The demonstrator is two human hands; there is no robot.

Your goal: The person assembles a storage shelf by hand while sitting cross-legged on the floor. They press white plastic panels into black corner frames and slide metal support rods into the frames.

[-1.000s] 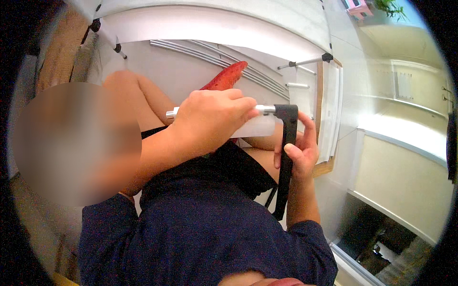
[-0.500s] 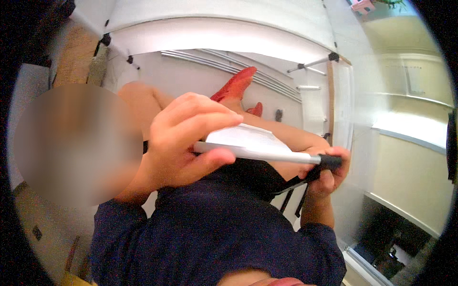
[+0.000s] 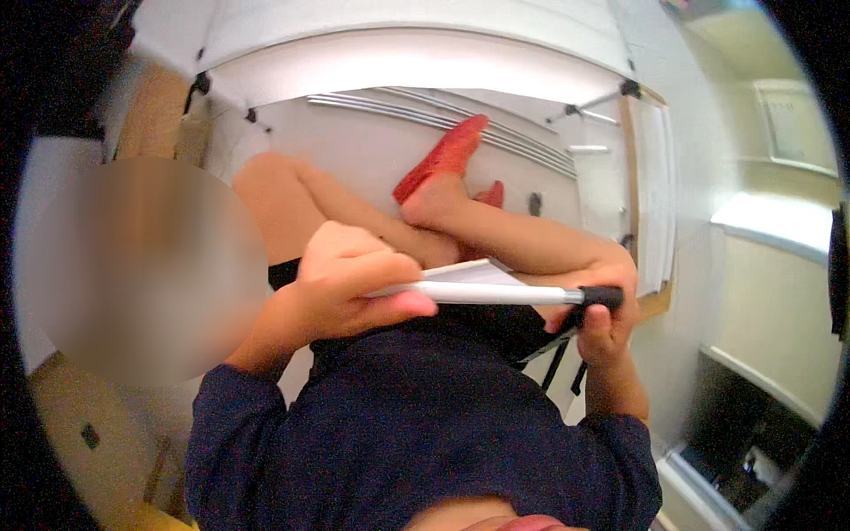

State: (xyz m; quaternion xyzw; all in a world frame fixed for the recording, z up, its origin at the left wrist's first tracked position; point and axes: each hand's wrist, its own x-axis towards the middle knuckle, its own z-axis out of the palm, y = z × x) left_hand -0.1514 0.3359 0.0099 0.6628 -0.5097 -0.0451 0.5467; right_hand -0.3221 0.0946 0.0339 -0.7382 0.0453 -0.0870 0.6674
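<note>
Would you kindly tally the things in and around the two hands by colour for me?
White: 2 (the rod held between left hand and right hand; the flat sheet behind it)
Black: 2 (the rod's end cap; the hanging strap)
Red: 1 (the shoe)
Total: 5

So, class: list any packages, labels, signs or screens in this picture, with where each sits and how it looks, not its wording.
Wall panel: upper right, pale rectangle, too blurred to tell what kind.
Packages, labels, screens: none that can be made out.
</note>
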